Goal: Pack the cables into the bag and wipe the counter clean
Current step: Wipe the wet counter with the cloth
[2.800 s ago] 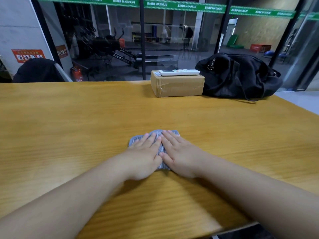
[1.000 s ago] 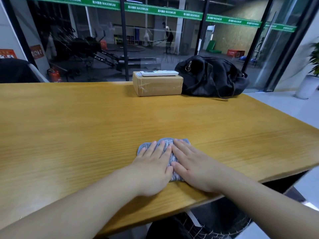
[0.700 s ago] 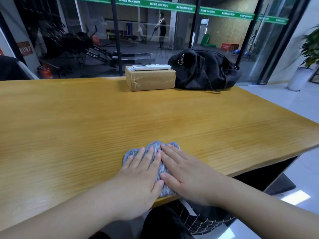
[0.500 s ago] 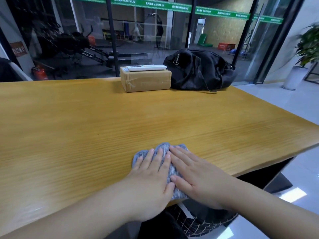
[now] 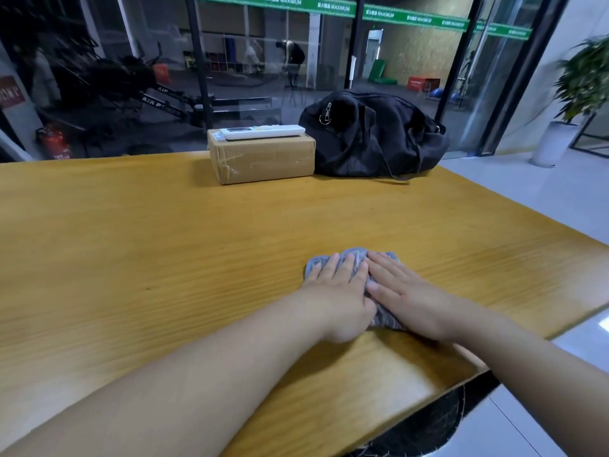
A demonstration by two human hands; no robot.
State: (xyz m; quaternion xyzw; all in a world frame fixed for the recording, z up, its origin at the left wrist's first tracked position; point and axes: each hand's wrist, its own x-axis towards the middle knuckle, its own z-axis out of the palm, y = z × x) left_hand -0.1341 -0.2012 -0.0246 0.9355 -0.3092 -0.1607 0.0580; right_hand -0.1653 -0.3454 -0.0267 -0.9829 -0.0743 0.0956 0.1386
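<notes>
Head view looks down on a wide wooden counter (image 5: 164,252) where a grey cloth (image 5: 354,258) lies near the front edge, toward the right end. Both hands lie flat on it side by side: the left hand (image 5: 339,291) covers its left part with fingers straight and together, and the right hand (image 5: 405,295) presses its right part the same way, palms down, neither hand curling round the fabric. Only the cloth's far rim and a strip between the two hands show. At the far edge of the counter sits a black bag (image 5: 372,136), slumped, with a strap trailing onto the wood in front of it; whether its zip is closed cannot be told, and no cable shows. Touching or just beside the bag on its left stands a taped cardboard box (image 5: 263,158), and a white remote control (image 5: 263,131) lies flat across its top. Between the cloth and these things the wood is bare. Behind the counter runs a glass wall (image 5: 247,61) with gym equipment beyond, and a potted plant (image 5: 580,94) stands on the floor at far right.
</notes>
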